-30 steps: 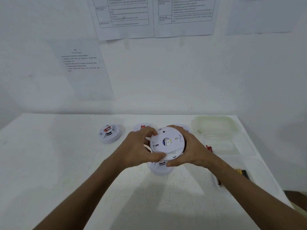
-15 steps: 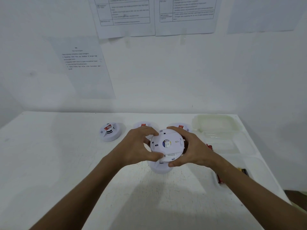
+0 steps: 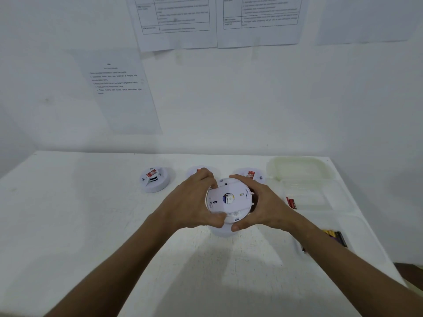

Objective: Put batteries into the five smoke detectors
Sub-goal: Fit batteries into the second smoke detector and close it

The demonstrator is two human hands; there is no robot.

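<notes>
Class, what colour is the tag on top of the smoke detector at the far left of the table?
Red, on the white far-left smoke detector; head view.

One head-worn wide-angle view, looking forward and down; the white surface (image 3: 68,225) fills the lower half, the wall with papers (image 3: 176,21) the upper half; both forearms reach in close from the bottom edge.
</notes>
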